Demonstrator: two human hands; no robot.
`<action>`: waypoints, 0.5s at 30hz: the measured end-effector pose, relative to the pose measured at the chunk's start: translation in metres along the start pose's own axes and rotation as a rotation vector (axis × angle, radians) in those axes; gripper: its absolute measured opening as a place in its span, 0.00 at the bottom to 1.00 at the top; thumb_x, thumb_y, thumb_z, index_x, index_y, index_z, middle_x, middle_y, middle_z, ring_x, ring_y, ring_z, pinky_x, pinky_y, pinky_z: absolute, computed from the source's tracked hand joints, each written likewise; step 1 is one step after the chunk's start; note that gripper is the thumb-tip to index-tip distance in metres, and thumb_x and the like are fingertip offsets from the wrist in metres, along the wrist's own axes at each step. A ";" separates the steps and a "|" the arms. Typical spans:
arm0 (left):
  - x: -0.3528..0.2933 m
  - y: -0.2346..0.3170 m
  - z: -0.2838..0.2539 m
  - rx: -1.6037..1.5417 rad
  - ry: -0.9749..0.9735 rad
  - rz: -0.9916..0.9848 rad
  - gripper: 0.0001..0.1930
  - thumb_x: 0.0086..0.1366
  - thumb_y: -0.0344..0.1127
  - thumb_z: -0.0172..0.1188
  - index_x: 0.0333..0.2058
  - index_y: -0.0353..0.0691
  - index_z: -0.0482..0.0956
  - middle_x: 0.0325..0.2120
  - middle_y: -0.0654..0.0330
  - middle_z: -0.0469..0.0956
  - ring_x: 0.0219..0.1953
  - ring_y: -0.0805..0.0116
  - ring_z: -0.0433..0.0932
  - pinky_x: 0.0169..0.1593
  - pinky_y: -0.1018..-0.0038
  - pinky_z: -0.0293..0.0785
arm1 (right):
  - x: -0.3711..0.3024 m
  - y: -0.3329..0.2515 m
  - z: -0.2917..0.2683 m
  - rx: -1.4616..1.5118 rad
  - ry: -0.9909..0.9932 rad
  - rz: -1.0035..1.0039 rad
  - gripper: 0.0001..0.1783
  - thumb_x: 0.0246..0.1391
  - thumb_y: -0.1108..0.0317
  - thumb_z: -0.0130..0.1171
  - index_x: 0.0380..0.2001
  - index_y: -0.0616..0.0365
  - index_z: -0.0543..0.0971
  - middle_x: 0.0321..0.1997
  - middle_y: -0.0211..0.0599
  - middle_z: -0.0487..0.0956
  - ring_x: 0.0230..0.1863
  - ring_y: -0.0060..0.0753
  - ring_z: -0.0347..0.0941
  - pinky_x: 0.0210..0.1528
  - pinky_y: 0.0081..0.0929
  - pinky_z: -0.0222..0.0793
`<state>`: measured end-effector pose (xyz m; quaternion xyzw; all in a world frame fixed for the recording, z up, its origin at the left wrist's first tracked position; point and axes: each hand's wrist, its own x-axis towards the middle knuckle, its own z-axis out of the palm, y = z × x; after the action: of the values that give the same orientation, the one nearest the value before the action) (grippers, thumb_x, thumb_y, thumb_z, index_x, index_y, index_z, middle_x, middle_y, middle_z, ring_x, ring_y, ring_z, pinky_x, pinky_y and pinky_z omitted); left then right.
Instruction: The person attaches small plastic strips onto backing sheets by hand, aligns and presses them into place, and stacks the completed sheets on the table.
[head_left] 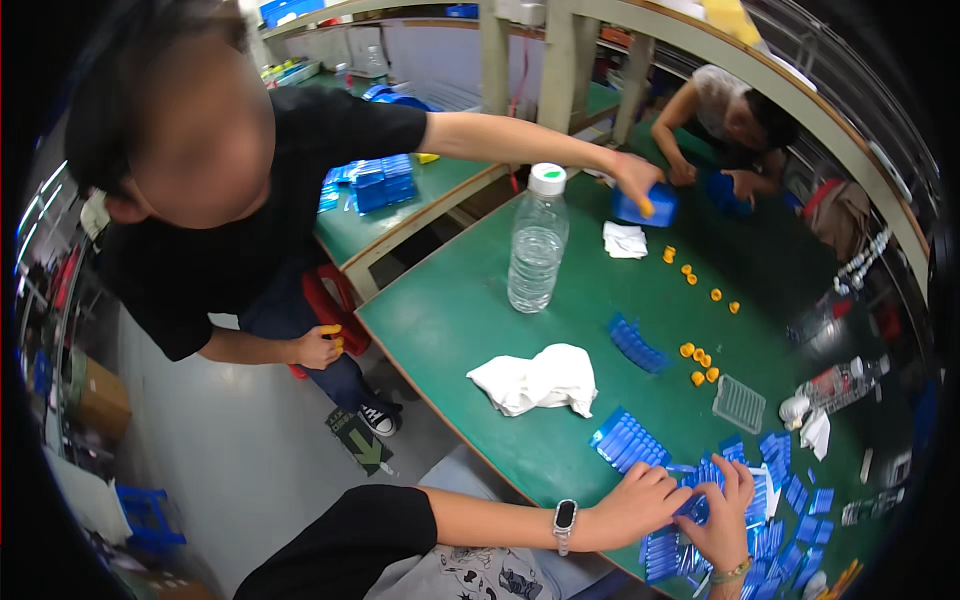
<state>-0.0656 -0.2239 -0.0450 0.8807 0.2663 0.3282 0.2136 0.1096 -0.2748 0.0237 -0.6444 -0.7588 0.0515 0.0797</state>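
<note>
At the near right of the green table my left hand [640, 505], with a watch on its wrist, is closed, thumb and fingers pinched together at a small blue plastic piece [693, 508]. My right hand [724, 520] faces it, fingers curled round the same piece from the other side. The piece is partly hidden by the fingers, so its exact kind does not show. Below and around both hands lies a pile of blue ribbed plastic strips [660, 555]. One ribbed blue sheet [628, 440] rests just beyond my left hand.
A water bottle [537, 250] and a crumpled white cloth [540, 380] stand on the table. Several yellow caps [700, 355] lie beside a clear tray [740, 403]. A co-worker's arm [530, 140] reaches across with a blue container [645, 205]. Another person [740, 110] sits at the far side.
</note>
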 end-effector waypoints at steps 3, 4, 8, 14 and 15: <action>0.008 -0.003 0.000 -0.142 -0.001 -0.018 0.21 0.55 0.29 0.59 0.49 0.41 0.69 0.28 0.62 0.76 0.39 0.64 0.73 0.44 0.66 0.59 | 0.004 -0.004 -0.007 0.076 0.091 -0.051 0.26 0.23 0.73 0.74 0.33 0.56 0.75 0.53 0.42 0.71 0.59 0.49 0.62 0.60 0.47 0.56; 0.013 -0.003 -0.004 -0.146 0.001 -0.006 0.21 0.55 0.29 0.59 0.49 0.41 0.69 0.28 0.62 0.76 0.39 0.64 0.73 0.44 0.66 0.59 | 0.002 0.005 -0.008 0.068 0.097 -0.045 0.26 0.23 0.73 0.74 0.33 0.56 0.75 0.53 0.42 0.71 0.59 0.49 0.62 0.60 0.47 0.56; 0.022 -0.007 -0.021 -0.315 -0.065 -0.031 0.21 0.58 0.32 0.59 0.50 0.41 0.70 0.30 0.59 0.76 0.38 0.60 0.73 0.45 0.64 0.60 | -0.006 0.024 0.002 0.945 0.073 0.320 0.24 0.34 0.81 0.70 0.38 0.65 0.73 0.39 0.36 0.76 0.36 0.26 0.77 0.41 0.25 0.74; 0.033 -0.007 -0.050 -0.243 -0.140 0.032 0.16 0.59 0.41 0.60 0.43 0.41 0.76 0.30 0.60 0.76 0.39 0.60 0.73 0.47 0.64 0.60 | 0.009 0.002 -0.024 0.642 0.141 0.081 0.24 0.35 0.84 0.68 0.41 0.67 0.75 0.36 0.39 0.79 0.33 0.30 0.80 0.37 0.21 0.74; 0.035 -0.007 -0.053 -0.209 -0.145 0.038 0.14 0.59 0.41 0.60 0.40 0.41 0.77 0.29 0.61 0.76 0.39 0.61 0.73 0.47 0.64 0.60 | 0.012 -0.004 -0.025 0.669 0.184 0.096 0.23 0.36 0.83 0.68 0.40 0.67 0.76 0.37 0.42 0.80 0.32 0.31 0.81 0.36 0.22 0.74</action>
<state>-0.0821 -0.1866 0.0036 0.8800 0.1980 0.2936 0.3167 0.1085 -0.2647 0.0501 -0.6194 -0.6584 0.2426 0.3521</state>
